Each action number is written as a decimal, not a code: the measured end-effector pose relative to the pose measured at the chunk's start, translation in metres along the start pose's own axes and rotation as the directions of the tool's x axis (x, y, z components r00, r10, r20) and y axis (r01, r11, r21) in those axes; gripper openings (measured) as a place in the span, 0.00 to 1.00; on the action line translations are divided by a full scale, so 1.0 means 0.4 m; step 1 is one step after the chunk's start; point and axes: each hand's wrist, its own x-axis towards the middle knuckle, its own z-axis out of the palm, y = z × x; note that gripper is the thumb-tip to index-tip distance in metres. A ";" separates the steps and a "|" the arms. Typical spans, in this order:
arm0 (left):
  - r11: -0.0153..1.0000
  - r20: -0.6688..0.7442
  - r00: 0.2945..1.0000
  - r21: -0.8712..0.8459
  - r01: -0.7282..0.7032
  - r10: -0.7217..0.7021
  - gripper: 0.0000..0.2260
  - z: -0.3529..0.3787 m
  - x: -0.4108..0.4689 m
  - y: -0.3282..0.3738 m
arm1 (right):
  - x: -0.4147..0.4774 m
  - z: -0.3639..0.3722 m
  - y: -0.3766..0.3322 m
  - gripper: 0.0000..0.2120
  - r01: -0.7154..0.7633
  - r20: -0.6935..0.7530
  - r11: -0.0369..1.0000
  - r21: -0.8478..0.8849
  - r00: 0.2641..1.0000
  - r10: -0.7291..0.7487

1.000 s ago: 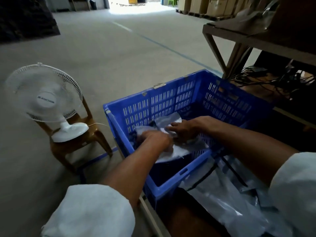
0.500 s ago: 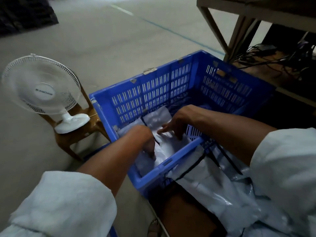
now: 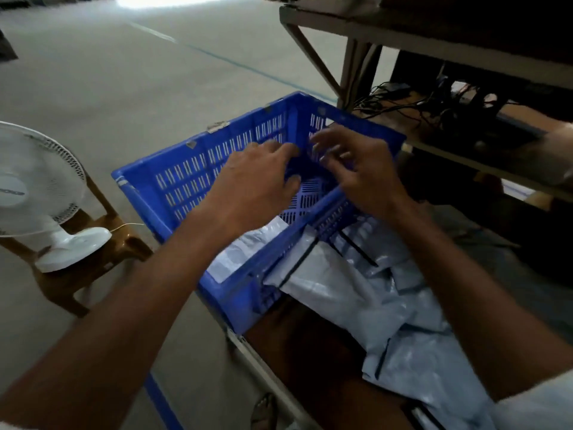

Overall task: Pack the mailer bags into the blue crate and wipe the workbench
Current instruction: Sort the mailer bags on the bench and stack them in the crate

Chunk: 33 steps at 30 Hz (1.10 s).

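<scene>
The blue slatted crate (image 3: 192, 178) stands at the left end of the brown workbench (image 3: 310, 364). A white mailer bag (image 3: 245, 251) lies flat on the crate's floor near its front wall. Several more pale mailer bags (image 3: 372, 308) with black strips lie heaped on the bench just right of the crate. My left hand (image 3: 251, 184) hovers over the crate with relaxed fingers and holds nothing. My right hand (image 3: 356, 169) hangs over the crate's right side, fingers spread and loosely bent, also holding nothing.
A white table fan (image 3: 37, 193) sits on a brown plastic stool (image 3: 93, 265) on the concrete floor to the left. A metal shelf frame (image 3: 350, 48) with tangled black cables (image 3: 412, 103) stands behind the crate. Blue tape lines run along the floor.
Both hands have let go of the bag they pressed into the crate and have risen above it. The bag now lies alone on the crate's floor.
</scene>
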 end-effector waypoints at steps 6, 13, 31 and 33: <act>0.970 -0.137 0.962 0.103 -0.222 0.235 0.19 0.104 -0.117 0.153 | -0.412 0.012 0.012 0.16 -0.103 0.008 0.991 -0.087 0.994 0.105; 0.816 0.209 0.840 0.212 -0.539 0.501 0.37 0.261 -0.221 0.199 | -0.531 -0.015 0.119 0.18 -0.289 -0.110 0.868 -0.403 0.957 0.267; 0.969 0.294 0.924 -0.053 -0.241 0.245 0.36 0.327 -0.240 0.239 | -0.416 -0.174 0.267 0.13 -0.388 0.071 0.656 -0.647 0.826 0.559; 0.970 0.345 0.928 -0.239 -0.055 0.137 0.37 0.322 -0.237 0.231 | -0.432 -0.222 0.251 0.11 -0.397 -0.017 0.712 -0.580 0.879 0.477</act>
